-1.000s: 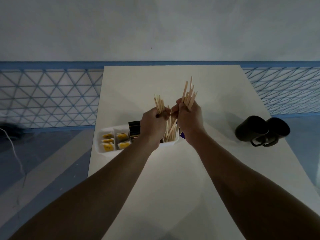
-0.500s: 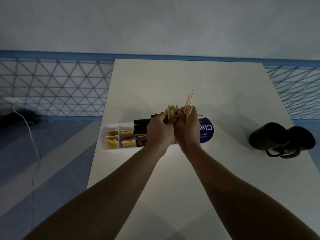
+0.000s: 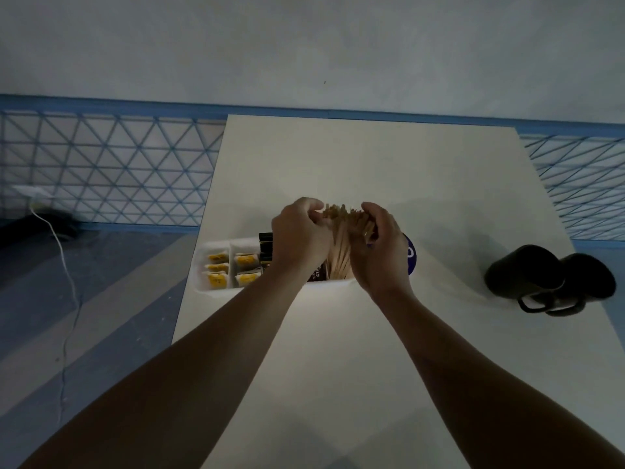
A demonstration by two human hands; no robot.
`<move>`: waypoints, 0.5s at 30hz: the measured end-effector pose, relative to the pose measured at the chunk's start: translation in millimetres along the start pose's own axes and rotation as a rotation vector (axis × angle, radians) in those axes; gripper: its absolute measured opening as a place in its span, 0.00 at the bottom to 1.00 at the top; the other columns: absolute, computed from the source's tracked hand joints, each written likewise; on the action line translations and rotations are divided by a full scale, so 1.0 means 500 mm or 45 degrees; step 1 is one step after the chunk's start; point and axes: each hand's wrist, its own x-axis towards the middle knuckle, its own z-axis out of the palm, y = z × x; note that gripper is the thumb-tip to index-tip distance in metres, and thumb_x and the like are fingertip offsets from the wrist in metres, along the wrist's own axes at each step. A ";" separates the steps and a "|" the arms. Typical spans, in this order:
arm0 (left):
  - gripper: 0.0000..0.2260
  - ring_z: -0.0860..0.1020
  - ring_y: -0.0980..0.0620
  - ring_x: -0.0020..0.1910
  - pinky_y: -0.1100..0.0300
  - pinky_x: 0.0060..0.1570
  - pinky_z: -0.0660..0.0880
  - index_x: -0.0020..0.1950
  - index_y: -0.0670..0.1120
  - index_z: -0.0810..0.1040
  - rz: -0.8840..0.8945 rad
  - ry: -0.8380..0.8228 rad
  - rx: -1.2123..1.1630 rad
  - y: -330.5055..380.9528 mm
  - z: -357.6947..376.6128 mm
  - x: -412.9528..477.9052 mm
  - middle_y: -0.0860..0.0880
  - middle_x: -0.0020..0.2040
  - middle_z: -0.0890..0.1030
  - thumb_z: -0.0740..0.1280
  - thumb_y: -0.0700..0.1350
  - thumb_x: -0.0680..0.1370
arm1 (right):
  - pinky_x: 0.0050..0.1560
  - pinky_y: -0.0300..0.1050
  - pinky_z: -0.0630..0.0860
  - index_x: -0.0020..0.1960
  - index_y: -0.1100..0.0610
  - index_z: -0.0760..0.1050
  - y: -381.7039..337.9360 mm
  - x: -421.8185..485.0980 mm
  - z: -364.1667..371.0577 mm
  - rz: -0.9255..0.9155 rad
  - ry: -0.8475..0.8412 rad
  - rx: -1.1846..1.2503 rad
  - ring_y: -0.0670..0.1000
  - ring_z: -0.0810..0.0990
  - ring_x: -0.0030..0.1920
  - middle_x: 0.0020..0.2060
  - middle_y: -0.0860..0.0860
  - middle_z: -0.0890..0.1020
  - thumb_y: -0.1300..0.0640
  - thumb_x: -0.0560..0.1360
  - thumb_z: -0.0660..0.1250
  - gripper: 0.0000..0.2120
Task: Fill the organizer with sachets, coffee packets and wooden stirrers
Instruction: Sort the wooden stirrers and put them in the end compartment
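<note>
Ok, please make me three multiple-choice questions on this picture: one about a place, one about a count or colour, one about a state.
1. Where do the two mugs stand?
A. to the right of the organizer
B. inside the organizer
C. on the floor

2. What colour are the sachets in the organizer's left compartments?
A. red
B. yellow
C. green

3. How are the wooden stirrers held?
A. lying loose on the table
B. by the left hand alone
C. gathered between both hands, the right hand included

Answers: 1 A, the mugs sit on the table's right side. 2 B, their printed faces are yellow. 3 C, a hand cups each side of the bundle.
</note>
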 end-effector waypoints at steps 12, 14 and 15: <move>0.18 0.72 0.51 0.47 0.59 0.42 0.71 0.60 0.44 0.74 -0.148 -0.404 0.160 0.021 0.004 0.027 0.54 0.41 0.71 0.73 0.46 0.74 | 0.42 0.26 0.73 0.71 0.52 0.69 0.054 0.005 -0.042 0.036 0.018 0.015 0.36 0.79 0.45 0.58 0.47 0.77 0.55 0.74 0.74 0.27; 0.23 0.71 0.51 0.47 0.57 0.45 0.73 0.64 0.40 0.73 -0.150 -0.414 0.185 0.020 0.008 0.030 0.56 0.39 0.70 0.74 0.45 0.73 | 0.43 0.28 0.74 0.72 0.52 0.68 0.060 0.005 -0.046 0.070 0.005 0.024 0.38 0.80 0.46 0.59 0.47 0.76 0.52 0.73 0.76 0.31; 0.26 0.72 0.51 0.48 0.57 0.47 0.72 0.67 0.39 0.72 -0.146 -0.422 0.193 0.019 0.011 0.032 0.54 0.44 0.75 0.74 0.45 0.73 | 0.44 0.29 0.74 0.73 0.51 0.66 0.062 0.006 -0.049 0.106 -0.016 0.032 0.41 0.80 0.47 0.60 0.47 0.75 0.51 0.72 0.77 0.33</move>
